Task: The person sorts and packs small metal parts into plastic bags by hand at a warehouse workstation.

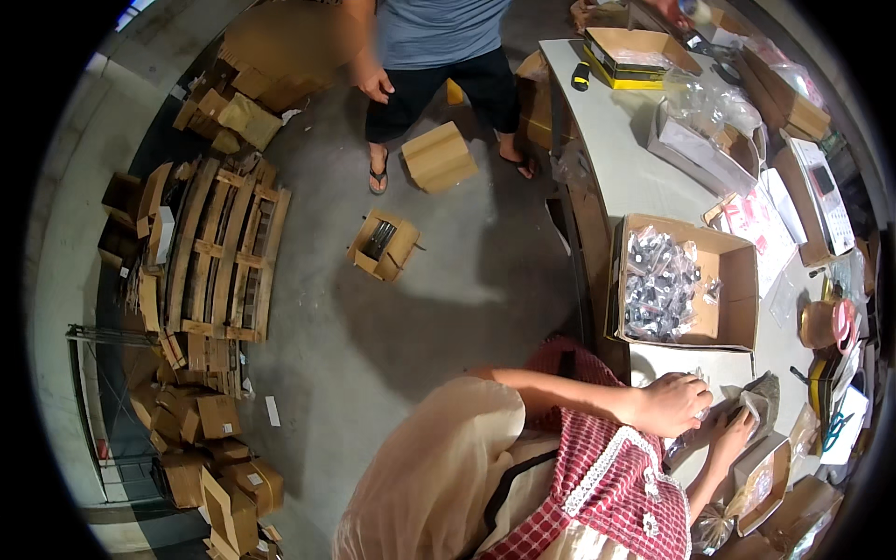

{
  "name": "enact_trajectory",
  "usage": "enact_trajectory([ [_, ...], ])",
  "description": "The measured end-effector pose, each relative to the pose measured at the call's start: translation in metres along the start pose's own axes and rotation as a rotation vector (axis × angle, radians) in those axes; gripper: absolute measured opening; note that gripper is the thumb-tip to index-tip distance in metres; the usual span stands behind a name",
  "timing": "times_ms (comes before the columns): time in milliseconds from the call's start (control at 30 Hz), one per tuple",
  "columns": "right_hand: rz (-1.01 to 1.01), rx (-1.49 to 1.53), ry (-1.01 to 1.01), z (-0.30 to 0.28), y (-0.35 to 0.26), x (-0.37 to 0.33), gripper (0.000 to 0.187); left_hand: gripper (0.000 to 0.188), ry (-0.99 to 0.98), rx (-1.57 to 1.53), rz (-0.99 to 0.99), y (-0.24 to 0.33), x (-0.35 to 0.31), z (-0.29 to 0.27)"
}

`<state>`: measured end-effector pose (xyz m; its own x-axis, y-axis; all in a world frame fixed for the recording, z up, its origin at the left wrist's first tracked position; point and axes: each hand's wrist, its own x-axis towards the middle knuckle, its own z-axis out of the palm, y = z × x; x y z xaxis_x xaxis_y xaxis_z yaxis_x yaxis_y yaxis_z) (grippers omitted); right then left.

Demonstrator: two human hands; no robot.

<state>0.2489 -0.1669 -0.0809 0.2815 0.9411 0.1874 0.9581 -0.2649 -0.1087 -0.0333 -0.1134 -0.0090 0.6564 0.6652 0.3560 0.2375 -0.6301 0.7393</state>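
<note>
My left hand (674, 404) is over the near part of the table with its fingers curled inward. What it grips, if anything, is too small and hidden to name. To its right, my right hand (733, 435) has its fingers closed at the edge of a greyish clear plastic bag (762, 401). Just beyond both hands stands an open cardboard box (737, 294), partly filled with small dark and silvery parts in clear bags (661, 285).
Another person (439, 37) stands beyond the table's left side. The table (621, 177) bears a white box (700, 154), a desk machine (826, 191) and a tape roll (845, 327). On the floor are an open carton (385, 245), a pallet (219, 252) and stacked cartons (219, 417).
</note>
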Motion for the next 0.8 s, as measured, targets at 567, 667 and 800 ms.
enact_trajectory([
  [567, 0.038, 0.068, 0.059, -0.022, -0.042, -0.018, 0.033, 0.029, -0.068, -0.143, -0.044, -0.010, 0.003, -0.012],
  [667, 0.050, 0.159, 0.120, -0.022, -0.030, -0.032, 0.024, 0.031, -0.120, -0.184, -0.036, 0.001, 0.011, -0.021],
  [800, 0.185, 0.302, 0.144, -0.029, -0.017, -0.060, 0.022, 0.030, -0.218, -0.173, -0.052, 0.002, 0.013, -0.017],
])
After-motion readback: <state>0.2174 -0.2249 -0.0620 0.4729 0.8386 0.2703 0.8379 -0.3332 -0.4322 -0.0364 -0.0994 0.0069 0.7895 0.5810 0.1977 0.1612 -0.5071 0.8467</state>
